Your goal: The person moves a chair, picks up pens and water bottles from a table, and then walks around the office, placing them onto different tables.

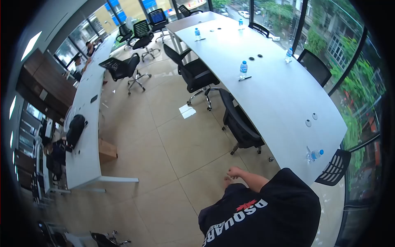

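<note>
**A:** Where is your hand right now?

**B:** Only one of your hands (235, 171) shows, low in the view just above your black printed T-shirt (263, 214). The forearm runs from the shirt sleeve up and left to it. Which hand it is, you cannot tell from this view. It hangs over the tiled floor (173, 148), fingers loosely curled, and whether the grip is pressed together or slightly spread is too small to tell. It holds nothing that can be seen.

**A:** What lies closest to it?

**B:** The near black office chair (242, 123) stands just beyond your hand, further off and a little right, tucked against the long white worktop (279, 94). Your hand is apart from it, touching neither chair nor worktop. A small dark object (271, 159) lies on the floor to the right of your hand, by the worktop's edge.

**A:** And on the worktop?

**B:** A water bottle (314, 155) lies on its side at the near right end, well to the right of your hand. Another bottle (243, 69) stands upright farther along with a pen (245, 78) beside it.

**A:** Anything to the left?

**B:** A second white worktop (84, 136) runs along the left, with a black bag (75, 129) on it and a cardboard box (107, 150) on the floor beside it. People sit at its far end.
</note>
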Motion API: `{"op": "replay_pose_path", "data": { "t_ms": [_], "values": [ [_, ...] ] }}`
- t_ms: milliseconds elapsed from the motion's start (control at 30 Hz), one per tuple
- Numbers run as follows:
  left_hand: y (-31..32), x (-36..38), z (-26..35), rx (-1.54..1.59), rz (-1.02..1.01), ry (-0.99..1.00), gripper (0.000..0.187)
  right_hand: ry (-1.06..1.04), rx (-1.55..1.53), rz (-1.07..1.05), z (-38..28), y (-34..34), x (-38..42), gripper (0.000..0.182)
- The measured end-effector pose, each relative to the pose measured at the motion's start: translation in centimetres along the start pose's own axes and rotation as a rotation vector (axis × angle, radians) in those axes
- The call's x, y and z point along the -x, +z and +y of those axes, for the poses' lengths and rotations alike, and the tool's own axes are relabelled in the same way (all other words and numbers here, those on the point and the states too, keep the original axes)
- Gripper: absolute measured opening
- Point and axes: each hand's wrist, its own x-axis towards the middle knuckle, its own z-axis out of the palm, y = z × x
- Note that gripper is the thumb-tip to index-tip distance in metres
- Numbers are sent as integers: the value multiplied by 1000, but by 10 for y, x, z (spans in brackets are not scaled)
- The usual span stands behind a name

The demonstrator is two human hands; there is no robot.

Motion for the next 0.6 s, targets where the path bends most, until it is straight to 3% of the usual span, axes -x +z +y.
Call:
{"op": "replay_pose_path", "data": {
  "t_ms": [167,267,300,400,500,533,600],
  "values": [
    [-12,-80,106,-195,-130,171,23,-126,-367,214,-24,-58,-28,37],
    [-25,-152,189,-256,-218,299,23,-38,-480,284,0,-77,-37,36],
    [-24,-174,222,-260,-236,295,23,22,-498,302,13,-80,-38,36],
    [-2,-172,358,-258,-163,-29,27,188,-577,342,83,-70,-50,36],
    [16,-219,431,-714,-263,300,29,467,-688,411,130,-46,-41,33],
    [29,-248,441,-545,-342,375,30,528,-695,433,134,-41,-30,32],
    [49,-250,490,-195,-589,286,30,573,-821,535,120,-29,-12,34]
  ]
}}
